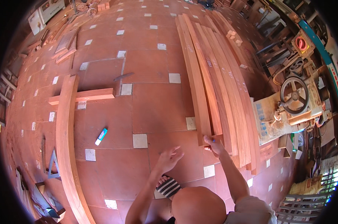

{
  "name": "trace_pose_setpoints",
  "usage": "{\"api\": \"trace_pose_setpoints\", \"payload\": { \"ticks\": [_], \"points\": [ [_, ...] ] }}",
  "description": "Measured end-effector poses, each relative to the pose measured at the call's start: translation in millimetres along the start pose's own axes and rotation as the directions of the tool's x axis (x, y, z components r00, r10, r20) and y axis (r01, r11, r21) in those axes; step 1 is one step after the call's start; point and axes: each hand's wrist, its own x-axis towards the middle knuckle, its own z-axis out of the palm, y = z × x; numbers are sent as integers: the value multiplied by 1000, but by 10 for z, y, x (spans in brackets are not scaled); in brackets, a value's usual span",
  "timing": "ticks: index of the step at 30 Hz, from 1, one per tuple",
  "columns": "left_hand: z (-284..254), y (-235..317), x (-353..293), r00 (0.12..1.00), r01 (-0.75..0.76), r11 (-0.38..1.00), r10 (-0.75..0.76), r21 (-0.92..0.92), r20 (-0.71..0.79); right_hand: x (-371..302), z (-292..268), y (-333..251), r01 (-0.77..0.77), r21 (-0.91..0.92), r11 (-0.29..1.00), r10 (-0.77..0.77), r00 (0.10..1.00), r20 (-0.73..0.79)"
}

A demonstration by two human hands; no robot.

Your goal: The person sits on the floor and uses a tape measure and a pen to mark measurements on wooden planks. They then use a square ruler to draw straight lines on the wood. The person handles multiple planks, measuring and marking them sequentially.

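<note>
My right hand [213, 147] is closed at the near end of the leftmost long wooden board [194, 89] in a row on the floor. Its fingers wrap the board's end corner, and a small blue bit shows at the fingers, too small to name. Over the tiles, left of that board, my left hand [169, 158] hangs with its fingers apart and holds nothing. More reddish planks [228, 89] with pale handwritten marks lie side by side to the right.
A long beam [67, 130] rests across a short wooden block [98, 95] on the left. Between beam and planks lies a blue and white tube [101, 136]. A blue triangular square [54, 166] stands far left. At right is a machine with a handwheel [294, 95].
</note>
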Motion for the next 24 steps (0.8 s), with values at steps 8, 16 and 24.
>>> {"api": "trace_pose_setpoints", "payload": {
  "ticks": [8,16,24],
  "points": [
    [266,176,363,995,28,968,-51,-248,-85,-426,954,228,-93,-226,970,109,992,59],
    [242,-193,121,923,306,926,-345,-219,-172,-1189,1647,200,81,-660,747,-192,977,-98],
    [-73,-438,-66,945,166,858,-279,-486,-170,-814,1411,60,130,-439,889,-75,987,141]
  ]
}}
